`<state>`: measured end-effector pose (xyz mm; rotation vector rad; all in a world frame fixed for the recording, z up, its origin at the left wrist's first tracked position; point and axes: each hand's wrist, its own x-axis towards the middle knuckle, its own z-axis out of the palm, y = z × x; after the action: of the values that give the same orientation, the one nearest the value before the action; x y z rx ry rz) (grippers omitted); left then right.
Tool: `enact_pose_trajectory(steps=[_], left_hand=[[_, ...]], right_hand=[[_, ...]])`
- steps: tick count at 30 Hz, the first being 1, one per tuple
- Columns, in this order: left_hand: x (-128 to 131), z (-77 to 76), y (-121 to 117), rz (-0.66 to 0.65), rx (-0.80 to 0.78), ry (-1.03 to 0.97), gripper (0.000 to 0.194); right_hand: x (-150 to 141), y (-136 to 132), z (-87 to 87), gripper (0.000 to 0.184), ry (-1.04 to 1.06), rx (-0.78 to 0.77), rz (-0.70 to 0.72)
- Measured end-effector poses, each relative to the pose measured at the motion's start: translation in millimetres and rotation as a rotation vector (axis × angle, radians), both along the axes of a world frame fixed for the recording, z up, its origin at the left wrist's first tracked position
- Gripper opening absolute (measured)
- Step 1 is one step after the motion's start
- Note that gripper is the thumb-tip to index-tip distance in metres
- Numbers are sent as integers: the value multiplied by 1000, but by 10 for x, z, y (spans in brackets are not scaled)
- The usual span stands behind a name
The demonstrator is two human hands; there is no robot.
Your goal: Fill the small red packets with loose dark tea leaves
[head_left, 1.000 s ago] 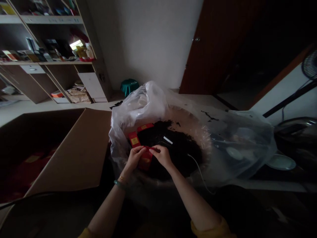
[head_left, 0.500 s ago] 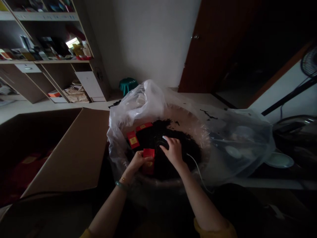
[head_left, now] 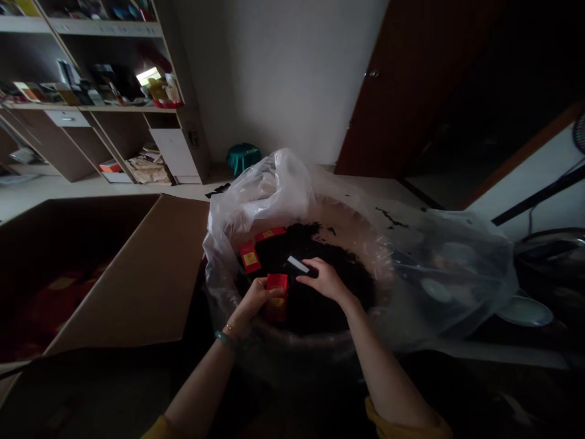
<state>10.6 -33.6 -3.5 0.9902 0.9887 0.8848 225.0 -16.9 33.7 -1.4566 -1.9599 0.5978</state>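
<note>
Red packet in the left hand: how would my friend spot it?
Right of the big cardboard box, find clear plastic around a dark heap. Other red packets lie at its left edge. This packet is nearest the person, and only it is in the left hand.

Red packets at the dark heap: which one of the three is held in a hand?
The nearest packet, pinched by the left hand; no hand touches the middle packet or the farthest packet.
</note>
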Motion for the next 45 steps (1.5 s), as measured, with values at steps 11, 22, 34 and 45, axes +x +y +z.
enact_pose_trajectory(steps=[11,22,34,45], left_hand=[[-4,64,-32,-87,8,50,37],[-8,119,-67,-268,-42,81,38],[0,87,-54,-174,-4,93,43],[13,110,-80,-146,-35,25,42]], right_hand=[[-470,-58,246,24,-62,-150,107],[-333,-22,170,24,-74,-55,107],[-247,-57,312,39,-112,-110,141],[-257,-96,207,24,-39,-35,87]])
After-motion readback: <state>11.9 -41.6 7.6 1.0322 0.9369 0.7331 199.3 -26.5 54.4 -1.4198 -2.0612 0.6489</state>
